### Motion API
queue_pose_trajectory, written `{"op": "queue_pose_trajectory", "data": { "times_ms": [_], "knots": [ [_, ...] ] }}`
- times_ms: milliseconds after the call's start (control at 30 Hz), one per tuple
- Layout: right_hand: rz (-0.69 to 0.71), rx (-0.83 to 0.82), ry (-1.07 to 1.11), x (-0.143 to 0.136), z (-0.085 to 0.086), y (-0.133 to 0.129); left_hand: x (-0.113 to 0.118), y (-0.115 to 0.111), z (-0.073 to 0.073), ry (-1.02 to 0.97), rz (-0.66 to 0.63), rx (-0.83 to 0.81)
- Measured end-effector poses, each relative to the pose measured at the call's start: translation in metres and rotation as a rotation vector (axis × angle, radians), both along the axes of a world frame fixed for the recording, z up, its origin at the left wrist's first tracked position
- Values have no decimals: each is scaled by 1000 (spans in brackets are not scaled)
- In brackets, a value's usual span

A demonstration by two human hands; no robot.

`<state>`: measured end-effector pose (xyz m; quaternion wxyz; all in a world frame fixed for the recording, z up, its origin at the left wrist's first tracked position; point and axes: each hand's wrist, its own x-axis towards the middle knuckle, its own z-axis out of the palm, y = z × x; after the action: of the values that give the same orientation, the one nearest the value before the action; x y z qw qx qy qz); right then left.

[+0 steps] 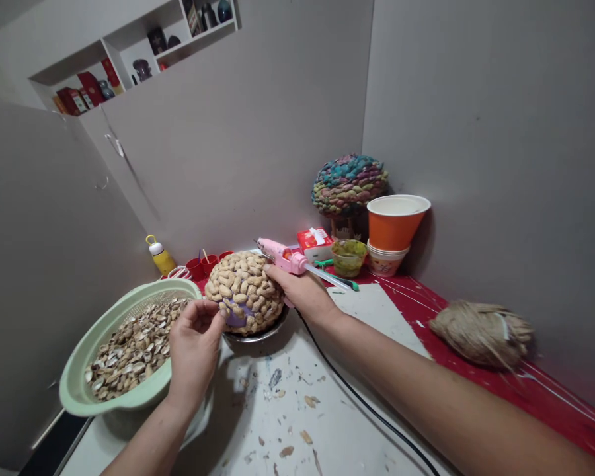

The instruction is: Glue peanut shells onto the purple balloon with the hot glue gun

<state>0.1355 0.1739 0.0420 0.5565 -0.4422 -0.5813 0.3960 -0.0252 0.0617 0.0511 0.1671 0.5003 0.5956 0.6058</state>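
A dome covered in peanut shells (248,281) sits in a shallow metal dish (258,336) on the table. Low on its near side a patch of bare purple surface (238,315) shows between the shells. My left hand (194,344) is at the dome's left edge, thumb and forefinger pinched on what looks like a peanut shell, mostly covered by the fingertips. In my right hand (302,295) is a pink hot glue gun (283,256), its nozzle pointing up and left above the dome and a clear glue stick at its back. The right fingertips rest by the dome's top right.
A green basin (69,383) of shells stands at left. Behind are a yellow bottle (162,259), red cups (196,268), a colourful shell tree (350,185) and an orange paper bucket (395,225). Twine (480,332) lies right. A black cord (357,391) crosses the table.
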Motion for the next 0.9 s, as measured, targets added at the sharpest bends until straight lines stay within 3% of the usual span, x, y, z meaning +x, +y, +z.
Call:
{"op": "queue_pose_trajectory", "data": {
  "times_ms": [300,900],
  "knots": [
    [-24,8,-46,2,8,-6,3,1,-2,59,31,16],
    [-13,58,-53,2,7,-10,3,4,-13,208,113,80]
  ]
}}
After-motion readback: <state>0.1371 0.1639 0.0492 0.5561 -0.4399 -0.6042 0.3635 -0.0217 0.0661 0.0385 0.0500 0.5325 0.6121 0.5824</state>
